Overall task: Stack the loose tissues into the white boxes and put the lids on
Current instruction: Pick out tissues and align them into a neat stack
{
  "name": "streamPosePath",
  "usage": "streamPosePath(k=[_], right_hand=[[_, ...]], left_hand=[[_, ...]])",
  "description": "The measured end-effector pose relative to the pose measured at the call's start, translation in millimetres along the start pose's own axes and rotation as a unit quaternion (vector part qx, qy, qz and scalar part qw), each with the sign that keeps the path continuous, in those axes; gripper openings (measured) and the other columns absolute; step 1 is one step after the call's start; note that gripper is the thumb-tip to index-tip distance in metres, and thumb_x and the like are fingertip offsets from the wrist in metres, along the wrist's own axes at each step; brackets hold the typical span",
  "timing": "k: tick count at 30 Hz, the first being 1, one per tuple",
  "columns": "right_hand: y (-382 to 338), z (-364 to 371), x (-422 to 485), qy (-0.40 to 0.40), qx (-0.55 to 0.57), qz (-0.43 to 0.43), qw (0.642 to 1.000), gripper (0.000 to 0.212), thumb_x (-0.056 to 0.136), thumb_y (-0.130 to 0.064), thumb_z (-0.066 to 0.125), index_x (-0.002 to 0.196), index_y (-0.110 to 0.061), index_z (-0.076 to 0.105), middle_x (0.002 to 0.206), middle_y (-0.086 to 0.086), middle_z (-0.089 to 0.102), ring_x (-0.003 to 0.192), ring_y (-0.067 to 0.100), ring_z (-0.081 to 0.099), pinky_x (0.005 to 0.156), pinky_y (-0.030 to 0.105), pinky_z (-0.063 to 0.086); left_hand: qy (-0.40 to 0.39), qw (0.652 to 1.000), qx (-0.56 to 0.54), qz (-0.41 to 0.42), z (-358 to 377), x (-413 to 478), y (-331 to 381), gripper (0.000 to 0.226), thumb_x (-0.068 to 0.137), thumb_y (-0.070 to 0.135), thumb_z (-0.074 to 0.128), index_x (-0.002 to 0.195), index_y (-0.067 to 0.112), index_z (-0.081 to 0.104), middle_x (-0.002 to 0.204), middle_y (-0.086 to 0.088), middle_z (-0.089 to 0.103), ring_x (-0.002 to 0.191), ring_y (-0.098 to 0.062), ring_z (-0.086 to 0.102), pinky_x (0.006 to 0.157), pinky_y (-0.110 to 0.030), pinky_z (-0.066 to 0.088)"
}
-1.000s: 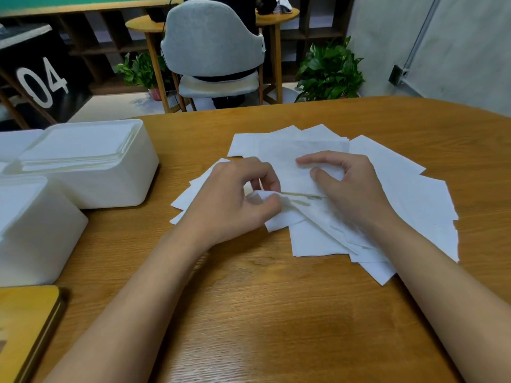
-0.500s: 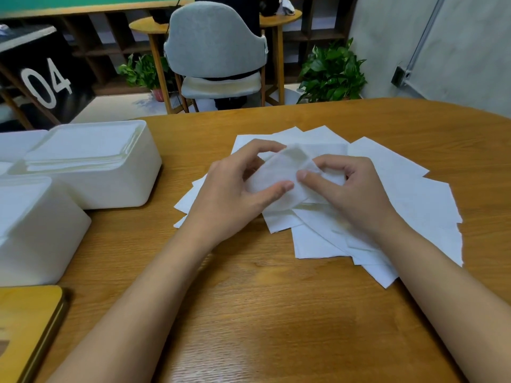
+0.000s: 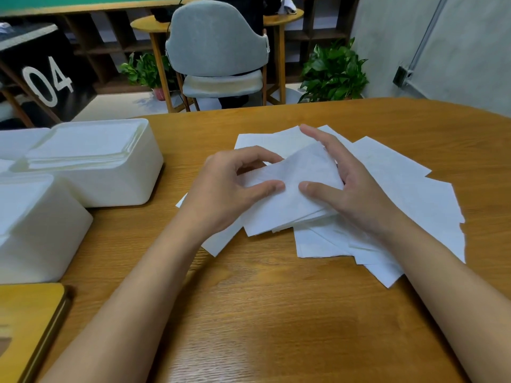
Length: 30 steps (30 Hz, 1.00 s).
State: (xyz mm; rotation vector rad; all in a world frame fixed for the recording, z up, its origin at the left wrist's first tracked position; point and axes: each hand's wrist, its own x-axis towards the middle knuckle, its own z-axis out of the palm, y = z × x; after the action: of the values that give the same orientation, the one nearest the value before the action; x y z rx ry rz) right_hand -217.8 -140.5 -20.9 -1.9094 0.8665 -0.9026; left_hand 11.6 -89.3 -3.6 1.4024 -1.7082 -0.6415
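Head view: I see my left hand [image 3: 229, 189] pinching the left edge of a small stack of white paper tissues [image 3: 290, 200], fingers curled. My right hand [image 3: 359, 197] holds its right side, thumb on top, fingers nearly straight. Loose white square tissues [image 3: 414, 194] fan out beneath on the brown wooden table [image 3: 276, 313]. Two open white plastic boxes [image 3: 110, 186] sit at nine o'clock.

Left hand [image 3: 229, 189] and right hand [image 3: 348, 186] pinch a tissue [image 3: 293, 189] above loose tissues [image 3: 414, 194].

Left hand [image 3: 221, 194] and right hand [image 3: 356, 194] bare. Forearms bare down to lower frame edge. Thumbnails short.
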Motion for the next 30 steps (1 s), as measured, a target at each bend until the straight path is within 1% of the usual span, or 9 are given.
streamPosePath(k=[4,10,13,15,18,20,23,27,30], right_hand=[[-4.1,1.7,-1.6,-0.002,-0.022,-0.006,1.000,0.080,0.097,-0.019,0.074,0.160,-0.044,0.030,0.164,-0.027,0.030,0.149,-0.013,0.024,0.126,0.033,0.027],[-2.3,3.2,-1.4,-0.003,-0.012,-0.009,1.000,0.080,0.096,-0.022,0.073,0.158,-0.049,0.030,0.163,-0.026,0.031,0.149,0.006,0.037,0.121,0.049,0.037],[-3.3,2.8,-1.6,0.026,0.008,-0.027,0.999,0.080,0.098,-0.008,0.071,0.159,-0.041,0.031,0.160,-0.030,0.033,0.148,-0.003,0.033,0.123,0.027,0.031],[-4.2,2.0,-0.8,0.052,0.030,-0.032,0.998,0.078,0.097,-0.004,0.070,0.158,-0.036,0.033,0.153,-0.035,0.038,0.143,-0.009,0.037,0.114,0.013,0.033],[-3.1,0.8,0.4,0.060,0.073,-0.024,0.995,0.074,0.098,-0.006,0.070,0.154,-0.039,0.035,0.143,-0.032,0.047,0.131,0.003,0.055,0.105,0.028,0.052],[-3.4,0.2,0.2,0.034,0.081,-0.019,0.996,0.070,0.097,-0.013,0.073,0.151,-0.043,0.040,0.144,-0.023,0.052,0.126,0.010,0.060,0.101,0.031,0.055],[-1.9,0.0,-0.8,0.004,0.041,-0.011,0.999,0.043,0.098,-0.010,0.071,0.134,-0.033,0.068,0.133,-0.020,0.067,0.124,0.004,0.062,0.099,0.020,0.049],[5.9,-0.4,0.0,0.079,0.018,0.020,0.996,0.032,0.099,-0.002,0.065,0.114,-0.025,0.081,0.118,-0.017,0.076,0.117,-0.002,0.065,0.098,0.017,0.047],[13.3,-5.2,2.8,0.157,0.016,0.043,0.986,0.035,0.097,0.000,0.063,0.113,-0.027,0.081,0.117,-0.019,0.076,0.117,-0.005,0.064,0.102,0.015,0.048]], left_hand=[[-0.017,1.000,0.014,-0.012,1.3,0.4,-1.3,0.034,0.083,0.035,0.088,0.115,0.029,0.078,0.109,0.013,0.077,0.104,-0.003,0.070,0.089,-0.039,0.060],[-0.001,1.000,0.021,0.001,3.8,0.5,-3.6,0.033,0.083,0.035,0.088,0.114,0.031,0.077,0.103,0.012,0.075,0.098,-0.004,0.068,0.081,-0.028,0.056],[0.071,0.996,0.057,0.013,7.2,1.7,-6.8,0.042,0.087,0.046,0.082,0.126,0.037,0.069,0.114,0.017,0.065,0.104,-0.001,0.060,0.080,-0.014,0.043],[0.063,0.997,0.019,-0.033,6.6,3.4,-7.2,0.045,0.089,0.050,0.077,0.132,0.040,0.064,0.122,0.019,0.061,0.112,0.005,0.058,0.083,-0.010,0.043],[0.042,0.990,-0.100,-0.094,7.3,4.8,-8.0,0.036,0.093,0.034,0.078,0.127,0.032,0.069,0.108,0.019,0.064,0.096,0.011,0.061,0.072,-0.008,0.047],[0.070,0.987,-0.111,-0.089,7.7,4.5,-8.8,0.033,0.092,0.027,0.081,0.123,0.028,0.071,0.112,0.015,0.068,0.095,0.008,0.065,0.072,-0.013,0.052],[0.096,0.984,-0.125,-0.084,8.7,5.2,-11.7,0.036,0.090,0.025,0.083,0.123,0.026,0.070,0.112,0.006,0.072,0.090,-0.002,0.071,0.067,-0.019,0.055],[0.102,0.991,0.056,-0.062,9.2,4.4,-21.0,0.049,0.090,0.043,0.079,0.134,0.038,0.058,0.109,0.016,0.065,0.098,0.002,0.062,0.080,-0.022,0.052],[0.047,0.980,0.181,-0.067,11.7,2.0,-33.2,0.066,0.088,0.044,0.078,0.146,0.036,0.046,0.130,0.013,0.055,0.121,-0.006,0.053,0.094,-0.030,0.044]])
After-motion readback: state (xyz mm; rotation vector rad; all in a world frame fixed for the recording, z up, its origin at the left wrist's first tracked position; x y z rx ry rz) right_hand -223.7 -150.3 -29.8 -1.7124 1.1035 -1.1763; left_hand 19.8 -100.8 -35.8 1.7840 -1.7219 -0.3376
